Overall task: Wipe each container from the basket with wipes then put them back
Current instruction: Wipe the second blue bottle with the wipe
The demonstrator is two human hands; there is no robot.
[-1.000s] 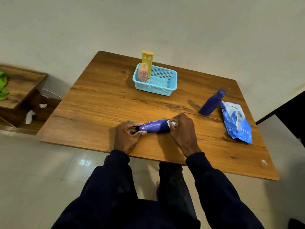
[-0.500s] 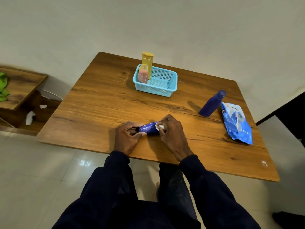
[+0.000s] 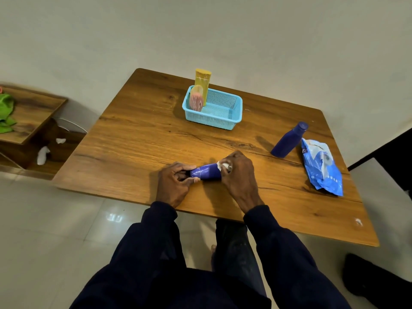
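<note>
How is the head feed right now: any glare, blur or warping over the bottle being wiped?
Head view: wide-angle warping bows the table edges; a small glare patch sits on the floor tile, off the work; soft shadows fall left of the upright blue bottle and the left hand; the lying bottle, the right hand and the white wipe read sharp.

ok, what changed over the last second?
The right hand, pinching the wipe, slid along the lying blue bottle toward the left hand, then partway back. Nothing was taken up or let go. The left hand kept gripping the bottle's end; the basket, standing blue bottle and wipes pack stayed put.
</note>
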